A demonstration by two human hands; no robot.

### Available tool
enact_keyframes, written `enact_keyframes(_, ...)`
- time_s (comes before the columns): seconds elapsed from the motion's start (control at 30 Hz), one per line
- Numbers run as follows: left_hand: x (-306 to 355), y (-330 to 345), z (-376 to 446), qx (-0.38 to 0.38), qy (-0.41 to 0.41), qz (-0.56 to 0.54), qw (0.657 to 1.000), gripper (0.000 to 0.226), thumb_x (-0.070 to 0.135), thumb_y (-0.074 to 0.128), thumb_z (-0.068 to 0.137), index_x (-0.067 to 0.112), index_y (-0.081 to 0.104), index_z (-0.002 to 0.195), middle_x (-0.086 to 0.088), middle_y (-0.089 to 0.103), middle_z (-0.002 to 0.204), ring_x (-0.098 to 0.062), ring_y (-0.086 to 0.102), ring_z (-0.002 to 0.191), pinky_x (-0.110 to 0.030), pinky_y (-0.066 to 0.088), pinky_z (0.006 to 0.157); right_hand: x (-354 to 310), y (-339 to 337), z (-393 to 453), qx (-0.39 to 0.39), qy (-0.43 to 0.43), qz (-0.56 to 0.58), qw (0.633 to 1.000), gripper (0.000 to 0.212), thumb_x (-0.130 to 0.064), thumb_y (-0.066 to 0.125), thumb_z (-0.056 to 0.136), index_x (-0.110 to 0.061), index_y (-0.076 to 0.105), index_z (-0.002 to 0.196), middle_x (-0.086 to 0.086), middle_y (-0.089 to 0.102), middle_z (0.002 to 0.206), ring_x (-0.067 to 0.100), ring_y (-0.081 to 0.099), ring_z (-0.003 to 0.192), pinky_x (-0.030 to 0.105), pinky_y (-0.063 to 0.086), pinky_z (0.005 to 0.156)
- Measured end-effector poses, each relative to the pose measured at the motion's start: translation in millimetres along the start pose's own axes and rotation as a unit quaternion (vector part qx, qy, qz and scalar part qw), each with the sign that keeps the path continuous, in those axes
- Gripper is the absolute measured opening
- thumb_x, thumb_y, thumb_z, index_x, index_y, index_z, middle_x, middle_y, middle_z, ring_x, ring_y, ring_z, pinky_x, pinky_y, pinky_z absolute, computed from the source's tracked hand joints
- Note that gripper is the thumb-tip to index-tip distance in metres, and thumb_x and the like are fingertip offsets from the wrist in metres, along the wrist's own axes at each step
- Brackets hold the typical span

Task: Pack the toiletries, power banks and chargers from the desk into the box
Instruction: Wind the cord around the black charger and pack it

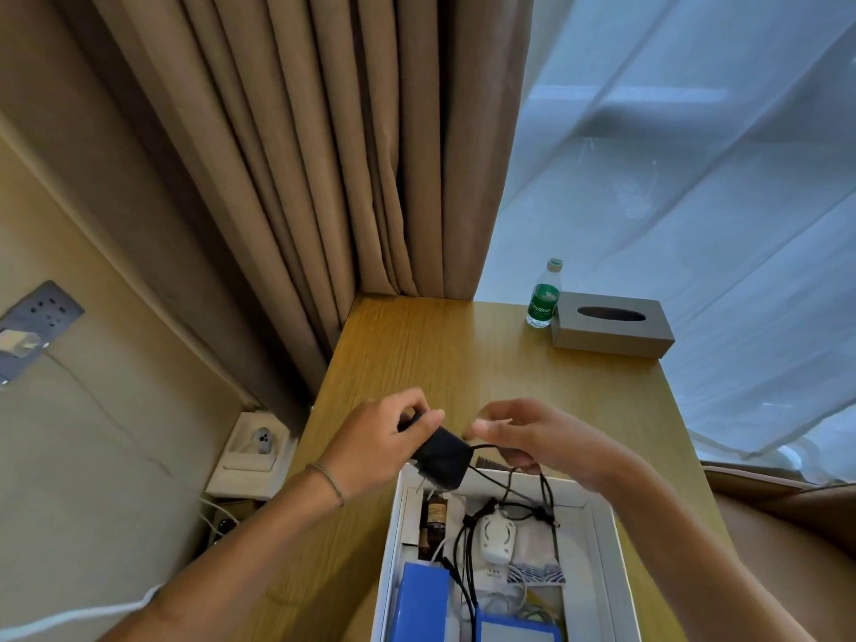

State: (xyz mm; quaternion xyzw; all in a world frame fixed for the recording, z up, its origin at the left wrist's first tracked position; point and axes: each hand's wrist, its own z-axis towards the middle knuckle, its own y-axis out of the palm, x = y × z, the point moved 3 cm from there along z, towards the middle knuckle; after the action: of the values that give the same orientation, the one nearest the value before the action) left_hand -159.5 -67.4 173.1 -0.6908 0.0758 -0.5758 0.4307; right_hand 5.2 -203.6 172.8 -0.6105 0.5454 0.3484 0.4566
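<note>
We have the black charger [439,461] in our left hand [384,437], fingers curled round its top, held just above the far left corner of the white box [602,539], prongs pointing down. Our right hand [523,440] pinches its black cable [514,479], which trails down in loops into the box.

The likeliest trouble, we think, is the cable: the hanging loops could snag the other leads already in the box or drape over the rim, leaving the charger sitting proud. The prongs might also knock the brown bottle [435,521] just below them. The box looks fairly full, with blue packs [424,600] and a white device [496,536] inside, so space may be tight.

For writing, the green label on the water bottle [544,296], far right on the table [440,354] beside the grey tissue box [611,324], is too blurred for us to make out reliably. Small print on a white item in the box is illegible.
</note>
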Motion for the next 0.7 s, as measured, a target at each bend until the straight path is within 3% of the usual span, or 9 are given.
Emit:
enact_keyframes(0.07,3,4,-2,-0.074,0.016,0.007,0.997,0.026,0.048,0.05,0.1,0.026,0.058,0.089,-0.003,0.068,0.074,-0.022,0.065,0.066,-0.049,0.054,0.059,-6,-13,-3,0.001,-0.022,-0.035,0.999,0.023,-0.037,0.064,0.096,-0.017,0.073,0.087,-0.01,0.053,0.062,0.007,0.045,0.057,0.019,0.039,0.057)
enact_keyframes(0.17,12,7,-7,-0.116,0.029,-0.117,0.986,0.025,0.051,0.05,0.098,0.027,0.056,0.099,-0.006,0.069,0.079,-0.024,0.067,0.069,-0.036,0.054,0.052,-12,-16,3,0.069,-0.071,0.006,0.995,0.025,-0.037,0.064,0.095,-0.02,0.072,0.079,0.0,0.058,0.07,0.012,0.051,0.063,0.018,0.044,0.062)
enact_keyframes(0.23,19,5,-5,-0.071,0.003,-0.259,0.963,0.033,0.056,0.051,0.094,0.026,0.055,0.106,0.001,0.068,0.086,-0.017,0.069,0.075,-0.026,0.052,0.054,-6,-2,13,0.108,-0.073,0.048,0.99,0.024,-0.033,0.06,0.098,-0.016,0.068,0.082,0.002,0.063,0.073,0.014,0.058,0.064,0.021,0.048,0.064)
enact_keyframes(0.33,20,0,10,0.092,-0.058,-0.37,0.923,0.029,0.056,0.054,0.091,0.027,0.059,0.095,0.009,0.064,0.078,-0.011,0.064,0.071,-0.028,0.049,0.052,12,39,28,0.161,-0.016,0.121,0.979,0.019,-0.021,0.051,0.103,-0.016,0.062,0.087,-0.003,0.064,0.074,0.004,0.06,0.058,0.018,0.049,0.058)
enact_keyframes(0.4,12,-7,21,0.207,-0.09,-0.313,0.923,0.024,0.049,0.055,0.096,0.027,0.057,0.086,0.0,0.063,0.072,-0.019,0.063,0.064,-0.038,0.05,0.05,16,69,33,0.16,-0.012,0.093,0.983,0.029,-0.035,0.048,0.103,-0.017,0.06,0.083,-0.003,0.056,0.069,0.006,0.052,0.056,0.023,0.045,0.056)
enact_keyframes(0.47,0,-12,30,0.263,-0.072,-0.158,0.949,0.02,0.044,0.056,0.098,0.028,0.055,0.086,0.0,0.065,0.073,-0.015,0.065,0.068,-0.038,0.056,0.054,15,90,31,0.158,-0.016,-0.025,0.987,0.033,-0.043,0.043,0.105,-0.023,0.061,0.085,-0.005,0.056,0.07,0.004,0.051,0.058,0.025,0.044,0.059)
enact_keyframes(0.53,-10,-15,31,0.271,-0.035,-0.037,0.961,0.018,0.045,0.056,0.098,0.033,0.052,0.085,0.008,0.064,0.071,-0.007,0.063,0.068,-0.021,0.05,0.047,9,98,25,0.158,-0.018,-0.151,0.976,0.037,-0.049,0.038,0.104,-0.027,0.062,0.086,-0.007,0.058,0.068,0.0,0.053,0.056,0.021,0.043,0.057)
enact_keyframes(0.7,-22,-8,24,0.211,0.003,0.111,0.971,0.017,0.047,0.054,0.097,0.035,0.047,0.089,0.015,0.056,0.066,0.0,0.056,0.055,-0.016,0.042,0.042,-25,82,-2,0.124,-0.057,-0.221,0.966,0.035,-0.039,0.04,0.106,-0.03,0.058,0.078,-0.004,0.061,0.07,0.005,0.056,0.059,0.024,0.052,0.061)
